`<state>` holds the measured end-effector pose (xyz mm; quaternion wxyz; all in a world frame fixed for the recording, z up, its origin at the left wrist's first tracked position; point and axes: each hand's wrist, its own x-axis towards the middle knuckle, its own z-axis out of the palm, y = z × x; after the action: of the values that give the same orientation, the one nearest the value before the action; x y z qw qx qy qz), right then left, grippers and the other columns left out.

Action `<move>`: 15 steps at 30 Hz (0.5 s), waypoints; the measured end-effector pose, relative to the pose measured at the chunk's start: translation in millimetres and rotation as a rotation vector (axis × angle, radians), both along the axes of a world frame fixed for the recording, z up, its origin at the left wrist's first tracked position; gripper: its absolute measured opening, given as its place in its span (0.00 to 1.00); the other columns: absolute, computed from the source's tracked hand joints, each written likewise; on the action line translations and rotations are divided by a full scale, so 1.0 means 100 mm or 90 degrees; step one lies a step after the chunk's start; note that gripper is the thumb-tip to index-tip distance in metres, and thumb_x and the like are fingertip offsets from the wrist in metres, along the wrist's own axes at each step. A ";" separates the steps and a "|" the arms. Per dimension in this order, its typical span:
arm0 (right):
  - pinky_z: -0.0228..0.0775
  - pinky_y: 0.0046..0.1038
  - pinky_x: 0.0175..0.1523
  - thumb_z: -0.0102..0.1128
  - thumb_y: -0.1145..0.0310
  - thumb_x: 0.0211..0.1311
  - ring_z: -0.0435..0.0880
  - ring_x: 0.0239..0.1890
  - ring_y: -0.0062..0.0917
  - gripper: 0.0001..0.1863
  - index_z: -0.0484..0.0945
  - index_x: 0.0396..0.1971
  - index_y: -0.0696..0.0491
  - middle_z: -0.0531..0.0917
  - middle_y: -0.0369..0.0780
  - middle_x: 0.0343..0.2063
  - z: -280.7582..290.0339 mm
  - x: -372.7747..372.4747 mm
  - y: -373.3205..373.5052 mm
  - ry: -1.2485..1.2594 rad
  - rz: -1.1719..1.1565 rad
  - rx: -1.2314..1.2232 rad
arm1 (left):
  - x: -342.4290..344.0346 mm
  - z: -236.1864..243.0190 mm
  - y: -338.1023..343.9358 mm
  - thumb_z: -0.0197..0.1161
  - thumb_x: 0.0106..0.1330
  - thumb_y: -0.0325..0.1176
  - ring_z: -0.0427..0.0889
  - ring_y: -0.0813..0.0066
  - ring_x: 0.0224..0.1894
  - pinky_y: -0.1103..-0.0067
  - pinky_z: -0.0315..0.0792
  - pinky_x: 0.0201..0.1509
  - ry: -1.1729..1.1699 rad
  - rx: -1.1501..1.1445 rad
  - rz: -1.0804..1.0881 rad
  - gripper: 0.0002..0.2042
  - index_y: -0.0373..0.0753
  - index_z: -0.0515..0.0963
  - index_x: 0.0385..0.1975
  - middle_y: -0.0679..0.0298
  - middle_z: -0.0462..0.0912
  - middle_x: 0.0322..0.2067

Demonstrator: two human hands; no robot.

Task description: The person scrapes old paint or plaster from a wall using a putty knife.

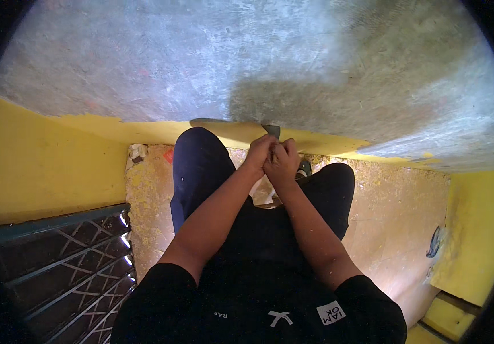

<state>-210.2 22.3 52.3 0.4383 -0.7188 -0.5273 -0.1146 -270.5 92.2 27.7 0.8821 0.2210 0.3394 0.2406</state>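
Observation:
Both my hands are closed together, one against the other, in front of my knees. My left hand [260,152] and my right hand [282,161] grip a scraper [273,132], whose handle is hidden by the fingers. Its flat dark grey blade points away from me and meets the wall along the upper edge of a yellow paint strip [235,132]. Above that strip the wall [161,63] is bare, mottled grey with scratch marks.
Paint flakes litter the floor [384,212] around me. A dark folding metal gate [80,252] stands at lower left. Yellow walls [52,155] close in on both sides. A small dark object [434,243] lies by the right wall, and a red scrap [169,156] near my left knee.

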 end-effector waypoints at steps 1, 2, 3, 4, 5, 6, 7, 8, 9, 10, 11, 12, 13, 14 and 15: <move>0.68 0.37 0.25 0.64 0.72 0.41 0.76 0.22 0.40 0.07 0.75 0.21 0.54 0.73 0.43 0.24 0.01 -0.03 0.01 -0.004 0.017 0.012 | -0.02 -0.06 0.03 0.56 0.63 0.32 0.75 0.78 0.28 0.79 0.71 0.32 0.002 0.004 -0.001 0.05 0.41 0.75 0.25 0.68 0.75 0.25; 0.68 0.37 0.25 0.64 0.72 0.41 0.76 0.22 0.40 0.07 0.75 0.21 0.54 0.73 0.43 0.24 0.03 -0.06 0.00 -0.004 0.015 0.017 | -0.03 -0.11 0.06 0.56 0.63 0.32 0.75 0.77 0.26 0.79 0.71 0.31 -0.009 -0.031 -0.012 0.06 0.41 0.75 0.25 0.68 0.75 0.23; 0.68 0.38 0.26 0.64 0.73 0.41 0.76 0.23 0.40 0.07 0.75 0.22 0.54 0.73 0.43 0.26 0.03 -0.06 -0.01 -0.008 0.014 -0.008 | -0.02 -0.11 0.08 0.57 0.62 0.32 0.75 0.77 0.25 0.78 0.71 0.30 -0.021 -0.064 -0.028 0.06 0.41 0.75 0.25 0.67 0.75 0.22; 0.69 0.38 0.26 0.64 0.74 0.41 0.77 0.24 0.41 0.07 0.76 0.24 0.55 0.74 0.44 0.27 0.04 -0.06 -0.03 -0.014 0.013 -0.033 | 0.00 -0.11 0.05 0.56 0.63 0.34 0.76 0.77 0.23 0.78 0.72 0.29 -0.018 -0.068 -0.039 0.07 0.42 0.75 0.24 0.67 0.76 0.21; 0.69 0.38 0.26 0.64 0.74 0.41 0.77 0.24 0.41 0.07 0.76 0.24 0.55 0.74 0.44 0.27 0.05 -0.06 -0.05 -0.017 0.004 -0.023 | 0.02 -0.12 0.03 0.56 0.63 0.34 0.76 0.77 0.23 0.78 0.72 0.29 -0.021 -0.059 -0.048 0.07 0.42 0.75 0.24 0.67 0.76 0.21; 0.70 0.39 0.27 0.63 0.74 0.41 0.78 0.26 0.41 0.08 0.77 0.25 0.55 0.75 0.44 0.28 0.06 -0.16 -0.02 0.000 0.007 -0.036 | -0.07 -0.29 0.08 0.56 0.64 0.34 0.76 0.77 0.23 0.78 0.72 0.29 -0.026 -0.071 -0.038 0.07 0.42 0.75 0.24 0.67 0.76 0.21; 0.70 0.40 0.29 0.63 0.74 0.41 0.78 0.27 0.42 0.09 0.77 0.27 0.54 0.75 0.45 0.29 0.05 -0.24 -0.02 0.016 0.008 -0.052 | -0.15 -0.41 0.11 0.55 0.65 0.34 0.77 0.77 0.24 0.78 0.72 0.28 -0.033 -0.085 -0.030 0.08 0.43 0.75 0.24 0.67 0.77 0.22; 0.70 0.40 0.29 0.63 0.74 0.41 0.78 0.27 0.42 0.09 0.77 0.27 0.54 0.75 0.45 0.29 0.04 -0.24 -0.07 0.011 0.006 -0.040 | -0.14 -0.44 0.07 0.55 0.65 0.34 0.77 0.77 0.24 0.78 0.72 0.28 -0.038 -0.073 -0.033 0.08 0.43 0.75 0.24 0.67 0.77 0.22; 0.71 0.40 0.29 0.63 0.74 0.41 0.78 0.28 0.43 0.10 0.77 0.28 0.55 0.75 0.45 0.29 0.02 -0.24 -0.13 0.038 0.001 -0.067 | -0.12 -0.45 0.02 0.54 0.65 0.35 0.77 0.77 0.24 0.77 0.73 0.28 -0.004 -0.085 -0.052 0.08 0.43 0.75 0.24 0.67 0.77 0.22; 0.71 0.40 0.30 0.63 0.74 0.42 0.78 0.29 0.44 0.10 0.77 0.29 0.55 0.75 0.45 0.29 0.01 -0.23 -0.18 0.066 -0.005 -0.096 | -0.11 -0.44 -0.04 0.54 0.66 0.35 0.77 0.76 0.24 0.77 0.73 0.28 0.031 -0.099 -0.072 0.09 0.44 0.75 0.24 0.67 0.77 0.22; 0.71 0.40 0.30 0.63 0.74 0.42 0.78 0.29 0.44 0.10 0.77 0.29 0.55 0.75 0.45 0.29 0.01 -0.22 -0.20 0.062 -0.009 -0.085 | -0.11 -0.42 -0.06 0.54 0.66 0.35 0.77 0.76 0.24 0.77 0.73 0.28 0.028 -0.088 -0.077 0.09 0.44 0.75 0.24 0.67 0.77 0.22; 0.70 0.40 0.30 0.62 0.74 0.42 0.77 0.28 0.44 0.08 0.75 0.26 0.55 0.74 0.45 0.29 -0.01 -0.23 -0.23 0.072 -0.011 -0.100 | -0.11 -0.42 -0.09 0.53 0.67 0.36 0.78 0.76 0.25 0.77 0.74 0.29 0.026 -0.073 -0.074 0.09 0.44 0.76 0.26 0.67 0.78 0.24; 0.69 0.40 0.31 0.62 0.75 0.42 0.76 0.26 0.44 0.07 0.72 0.23 0.55 0.73 0.45 0.28 -0.06 -0.22 -0.26 0.080 -0.012 -0.114 | -0.12 -0.44 -0.13 0.52 0.67 0.37 0.79 0.75 0.26 0.76 0.75 0.29 0.022 -0.057 -0.072 0.09 0.44 0.76 0.27 0.67 0.79 0.25; 0.69 0.40 0.31 0.62 0.75 0.42 0.76 0.26 0.44 0.07 0.72 0.23 0.55 0.73 0.45 0.28 -0.10 -0.17 -0.30 0.076 -0.014 -0.105 | -0.12 -0.46 -0.19 0.52 0.67 0.37 0.79 0.75 0.26 0.76 0.75 0.29 0.018 -0.048 -0.074 0.09 0.44 0.76 0.27 0.67 0.79 0.25; 0.69 0.39 0.32 0.62 0.75 0.43 0.76 0.27 0.45 0.07 0.72 0.24 0.55 0.73 0.46 0.29 -0.18 -0.07 -0.33 0.136 0.054 -0.156 | -0.13 -0.51 -0.23 0.51 0.68 0.38 0.79 0.75 0.27 0.75 0.77 0.31 0.083 -0.048 -0.109 0.09 0.45 0.77 0.30 0.66 0.80 0.26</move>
<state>-217.3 -10.4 34.3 0.4054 -0.7519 -0.5178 0.0464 -283.2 69.2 -22.9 0.8833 0.2310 0.3845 0.1365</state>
